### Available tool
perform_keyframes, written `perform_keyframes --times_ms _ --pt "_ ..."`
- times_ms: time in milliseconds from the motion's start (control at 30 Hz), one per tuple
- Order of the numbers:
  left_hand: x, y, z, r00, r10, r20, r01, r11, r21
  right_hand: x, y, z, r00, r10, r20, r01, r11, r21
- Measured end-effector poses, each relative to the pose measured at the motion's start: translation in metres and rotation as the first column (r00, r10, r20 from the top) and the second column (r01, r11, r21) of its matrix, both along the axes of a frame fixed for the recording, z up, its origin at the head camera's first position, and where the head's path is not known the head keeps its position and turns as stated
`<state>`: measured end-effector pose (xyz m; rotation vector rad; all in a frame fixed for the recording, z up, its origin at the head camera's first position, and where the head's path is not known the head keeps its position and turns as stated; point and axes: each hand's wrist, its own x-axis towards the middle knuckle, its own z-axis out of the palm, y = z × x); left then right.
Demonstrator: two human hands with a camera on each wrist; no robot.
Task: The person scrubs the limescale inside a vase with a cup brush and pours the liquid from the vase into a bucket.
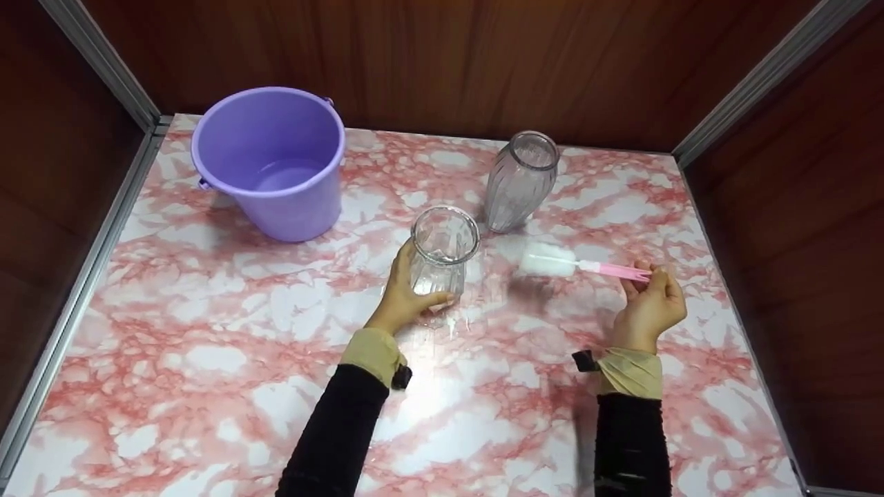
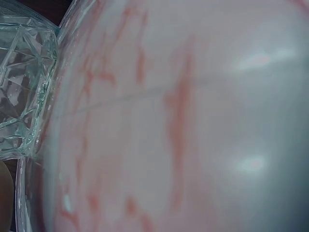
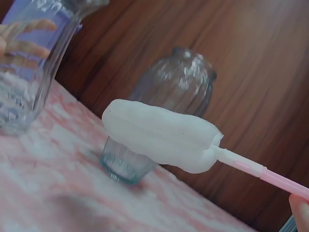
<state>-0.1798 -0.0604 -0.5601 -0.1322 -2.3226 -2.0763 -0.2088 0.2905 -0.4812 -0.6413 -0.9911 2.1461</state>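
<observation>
Gripping glass vase [image 1: 444,252]: left hand [image 1: 404,293] | pinching sponge brush [image 1: 577,264]: right hand [image 1: 649,307] | no readable writing

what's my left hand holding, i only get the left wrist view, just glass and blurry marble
Observer: The left hand grips a clear ribbed glass vase standing upright on the table.
Operator: and the right hand
Observer: The right hand pinches the pink handle of a sponge brush, its white head held above the table, pointing toward the vase.
Operator: anything else up there
Observer: A second glass vase stands behind, and a purple bucket sits at the far left.
</observation>
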Motion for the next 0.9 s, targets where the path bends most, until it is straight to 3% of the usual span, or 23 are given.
perform_keyframes --times_ms 300,633,767,833,900 --pt "0.000 0.000 0.000 1.000 -0.003 0.007 0.003 1.000 -0.006 0.006 0.006 -0.029 0.993 0.071 0.091 -0.068 0.997 -0.030" --pt "0.000 0.000 0.001 1.000 -0.011 -0.007 0.011 1.000 -0.010 0.011 0.007 -0.038 0.955 0.166 0.244 -0.156 0.986 -0.063" --pt "0.000 0.000 0.000 1.000 -0.002 0.001 0.002 1.000 -0.016 0.008 0.009 -0.045 0.939 0.163 0.301 -0.174 0.985 0.008" --pt "0.000 0.000 -0.001 1.000 -0.003 -0.001 0.003 1.000 -0.008 0.007 0.010 -0.048 0.921 0.139 0.364 -0.197 0.972 0.129" --pt "-0.001 0.000 -0.001 1.000 -0.008 -0.006 0.008 1.000 0.004 0.006 0.010 -0.051 0.895 0.100 0.434 -0.235 0.933 0.271"
